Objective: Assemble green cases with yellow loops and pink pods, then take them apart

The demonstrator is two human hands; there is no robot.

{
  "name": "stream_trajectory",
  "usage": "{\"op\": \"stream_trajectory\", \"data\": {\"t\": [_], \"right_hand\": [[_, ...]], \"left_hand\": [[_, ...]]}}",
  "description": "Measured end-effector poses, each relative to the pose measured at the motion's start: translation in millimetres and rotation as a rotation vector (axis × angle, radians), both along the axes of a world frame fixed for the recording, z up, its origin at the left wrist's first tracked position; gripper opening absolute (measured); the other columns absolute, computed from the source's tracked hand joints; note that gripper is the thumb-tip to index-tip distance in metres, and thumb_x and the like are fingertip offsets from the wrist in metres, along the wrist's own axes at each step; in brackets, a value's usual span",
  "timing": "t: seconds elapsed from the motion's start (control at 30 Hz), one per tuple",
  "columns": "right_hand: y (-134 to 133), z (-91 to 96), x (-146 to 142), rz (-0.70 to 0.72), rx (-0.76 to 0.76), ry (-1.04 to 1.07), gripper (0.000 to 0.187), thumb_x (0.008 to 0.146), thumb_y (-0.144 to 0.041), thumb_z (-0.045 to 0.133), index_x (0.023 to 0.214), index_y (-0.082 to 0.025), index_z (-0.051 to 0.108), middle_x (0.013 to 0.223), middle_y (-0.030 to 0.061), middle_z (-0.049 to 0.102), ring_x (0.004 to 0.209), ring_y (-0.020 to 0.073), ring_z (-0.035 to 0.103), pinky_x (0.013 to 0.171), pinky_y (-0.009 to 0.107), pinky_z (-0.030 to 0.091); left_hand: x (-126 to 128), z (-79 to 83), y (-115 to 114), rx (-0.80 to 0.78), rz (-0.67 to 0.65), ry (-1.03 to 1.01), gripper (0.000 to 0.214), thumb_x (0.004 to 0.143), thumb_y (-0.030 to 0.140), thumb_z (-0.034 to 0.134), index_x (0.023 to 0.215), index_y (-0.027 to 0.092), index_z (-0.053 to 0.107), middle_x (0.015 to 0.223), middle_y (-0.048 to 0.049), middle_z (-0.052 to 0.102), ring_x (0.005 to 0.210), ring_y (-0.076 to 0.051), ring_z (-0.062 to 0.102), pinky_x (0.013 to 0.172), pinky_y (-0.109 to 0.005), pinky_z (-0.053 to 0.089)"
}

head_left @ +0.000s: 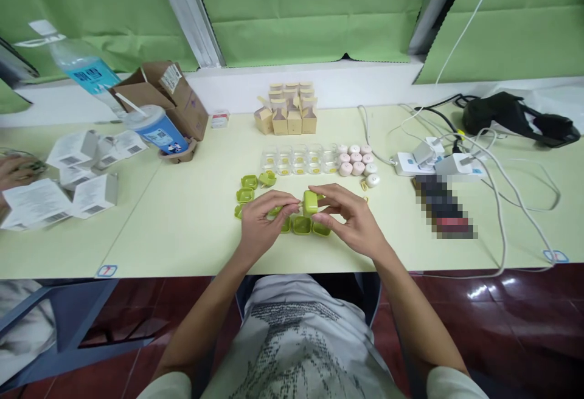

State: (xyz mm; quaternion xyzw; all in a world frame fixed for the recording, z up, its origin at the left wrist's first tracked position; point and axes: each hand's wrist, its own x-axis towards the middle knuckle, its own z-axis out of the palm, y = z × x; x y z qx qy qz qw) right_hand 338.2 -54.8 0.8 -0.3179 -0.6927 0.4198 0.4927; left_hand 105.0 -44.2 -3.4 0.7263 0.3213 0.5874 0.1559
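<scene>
Between my two hands, just above the table, is a small green case (310,203). My right hand (351,218) grips its right side with thumb and fingers. My left hand (268,219) is closed in a pinch at the case's left side, on a small pale bit too small to name. Several open green cases (302,225) lie under and around my hands, partly hidden by them. Beyond them stand clear plastic containers (298,160) with yellow marks. Pale pink and white round pieces (356,159) are grouped to their right, with a small yellow loop (364,185) nearby.
Small open cardboard boxes (294,113) stand at the back. On the left are a blue cup (157,131), a brown carton (176,98), a bottle (86,70), white boxes (75,174) and another person's hand (18,171). A power strip (406,165) with cables lies right.
</scene>
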Motion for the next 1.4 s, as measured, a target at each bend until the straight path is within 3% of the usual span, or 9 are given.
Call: {"op": "stream_trajectory", "data": {"t": [0.27,0.5,0.6,0.7,0.77,0.9,1.07,1.23,1.4], "right_hand": [[-3.5,-1.7,-9.0,-0.016,0.126,0.021,0.052,0.103,-0.026,0.087,0.153,-0.04,0.077,0.13,0.0057,0.074,0.11,0.0189,0.08,0.1,0.037,0.073],[-5.2,-1.6,-11.1,-0.075,0.218,-0.002,0.059,0.103,-0.026,0.086,0.158,-0.045,0.072,0.132,0.0059,0.074,0.115,0.0216,0.078,0.1,0.042,0.073],[-6.5,3.5,-7.7,-0.064,0.273,-0.051,0.06,0.104,-0.027,0.086,0.159,-0.045,0.071,0.132,0.0056,0.076,0.117,0.0221,0.076,0.098,0.04,0.073],[-6.2,9.7,-1.5,0.052,0.255,-0.101,0.059,0.105,-0.029,0.085,0.16,-0.044,0.07,0.132,0.0062,0.077,0.116,0.0212,0.077,0.097,0.038,0.071],[-6.2,13.1,2.2,0.099,0.249,-0.129,0.058,0.105,-0.031,0.085,0.161,-0.042,0.071,0.131,0.007,0.078,0.117,0.0218,0.078,0.1,0.039,0.069],[-8.9,18.0,7.1,0.123,0.242,-0.18,0.055,0.106,-0.033,0.083,0.16,-0.039,0.072,0.134,0.0086,0.079,0.123,0.0245,0.077,0.104,0.042,0.065],[-9.6,17.4,9.2,0.173,0.163,-0.232,0.047,0.107,-0.031,0.082,0.153,-0.036,0.076,0.138,0.0084,0.081,0.124,0.026,0.078,0.107,0.045,0.064],[-3.9,10.2,5.0,0.17,-0.015,-0.194,0.046,0.098,-0.034,0.092,0.142,-0.031,0.079,0.12,0.0042,0.085,0.093,0.0206,0.079,0.093,0.039,0.064],[-2.9,11.1,1.8,0.226,-0.065,-0.141,0.03,0.102,-0.042,0.087,0.128,-0.028,0.08,0.116,0.0038,0.08,0.089,0.0184,0.068,0.082,0.035,0.055]], "left_hand": [[5.2,1.3,-5.1,0.059,0.057,-0.001,0.009,0.103,0.018,0.083,0.096,0.022,0.088,0.089,-0.0032,0.088,0.081,-0.016,0.084,0.077,-0.026,0.067],[12.4,-8.6,-4.7,-0.023,0.006,-0.198,0.009,0.099,0.016,0.086,0.093,0.023,0.088,0.087,-0.0021,0.087,0.079,-0.014,0.083,0.074,-0.025,0.066],[8.6,-12.2,0.2,-0.161,-0.066,-0.258,0.01,0.095,0.03,0.094,0.09,0.023,0.089,0.082,-0.003,0.085,0.073,-0.015,0.081,0.067,-0.025,0.065],[-0.8,-13.5,8.1,-0.342,-0.212,-0.282,0.031,0.074,0.04,0.109,0.085,0.021,0.086,0.074,-0.0027,0.081,0.064,-0.016,0.077,0.059,-0.024,0.063],[-6.7,-13.9,12.5,-0.378,-0.3,-0.294,0.04,0.064,0.04,0.114,0.081,0.02,0.084,0.072,-0.0026,0.08,0.061,-0.016,0.076,0.059,-0.024,0.063],[-12.0,-16.0,15.6,-0.436,-0.405,-0.276,0.044,0.062,0.038,0.115,0.087,0.02,0.083,0.074,-0.0022,0.081,0.064,-0.016,0.077,0.062,-0.022,0.064],[-13.3,-20.4,17.0,-0.514,-0.389,-0.18,0.048,0.062,0.042,0.114,0.088,0.018,0.081,0.074,-0.0017,0.08,0.065,-0.015,0.077,0.062,-0.022,0.064],[-17.2,-19.9,20.7,-0.373,-0.347,-0.039,0.038,0.075,0.04,0.108,0.093,0.019,0.081,0.075,-0.0001,0.078,0.064,-0.013,0.073,0.062,-0.022,0.061],[-10.5,-10.6,13.1,0.061,-0.196,0.182,0.026,0.099,0.035,0.091,0.121,0.025,0.081,0.093,-0.0015,0.075,0.078,-0.013,0.069,0.068,-0.025,0.057]]}}
